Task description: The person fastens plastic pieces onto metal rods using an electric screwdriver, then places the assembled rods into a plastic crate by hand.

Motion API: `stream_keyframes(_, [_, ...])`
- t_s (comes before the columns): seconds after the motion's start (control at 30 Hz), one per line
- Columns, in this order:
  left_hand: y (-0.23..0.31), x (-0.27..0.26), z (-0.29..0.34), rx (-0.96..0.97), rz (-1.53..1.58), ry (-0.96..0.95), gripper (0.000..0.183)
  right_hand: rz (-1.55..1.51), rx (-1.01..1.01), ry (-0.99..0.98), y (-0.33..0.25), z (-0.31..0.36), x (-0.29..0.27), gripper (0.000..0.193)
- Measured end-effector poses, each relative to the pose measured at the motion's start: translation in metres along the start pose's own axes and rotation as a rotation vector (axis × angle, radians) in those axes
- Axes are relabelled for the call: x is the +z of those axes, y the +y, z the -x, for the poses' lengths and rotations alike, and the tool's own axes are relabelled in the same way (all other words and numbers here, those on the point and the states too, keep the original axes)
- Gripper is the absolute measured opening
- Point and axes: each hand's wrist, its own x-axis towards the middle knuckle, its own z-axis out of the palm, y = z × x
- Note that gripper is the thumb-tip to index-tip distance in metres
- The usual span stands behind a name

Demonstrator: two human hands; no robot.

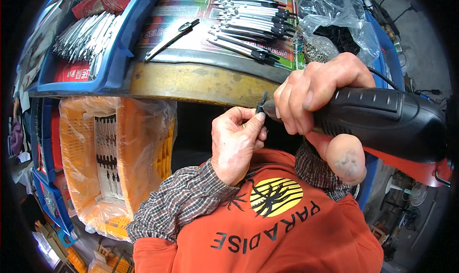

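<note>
My left hand [235, 141] pinches a drawing compass [261, 102] between thumb and fingertips, just off the table's front edge. Only its black head shows; the rest is hidden by the fingers. My right hand [320, 89] wraps round a black electric screwdriver [387, 109] with a red rear part, held nearly level. The tool's tip points left and meets the compass head or sits very close to it. On the tabletop above, a single silver and black compass [172, 40] lies slanted, left of a row of several similar compasses [253, 24].
A blue bin [117, 57] of silver compass legs [86, 39] stands at the left. Below it, an orange crate [136, 153] lined with clear plastic holds stacked compasses [106, 139]. Small screws [321, 45] and a clear plastic bag [330, 7] lie at the upper right.
</note>
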Motion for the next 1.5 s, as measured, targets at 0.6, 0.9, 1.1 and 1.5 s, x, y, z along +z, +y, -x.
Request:
stream_keyframes(0.6, [0.032,-0.024,-0.001,0.755,-0.767,0.118,0.018,0.019,-0.182,0.356,-0.014,0.03,0.008,0.054])
stream_keyframes(0.9, [0.093,-0.058,-0.053,1.184,-1.585,0.422,0.019,-0.101,-0.224,0.541,-0.014,0.033,0.006,0.039])
stream_keyframes(1.1, [0.102,-0.059,-0.068,1.253,-1.738,0.416,0.021,-0.127,-0.204,0.593,-0.01,0.035,0.001,0.039])
stream_keyframes(1.5, [0.09,-0.015,-0.083,1.418,-1.627,0.026,0.02,-0.124,-0.187,0.652,-0.009,0.036,-0.007,0.038])
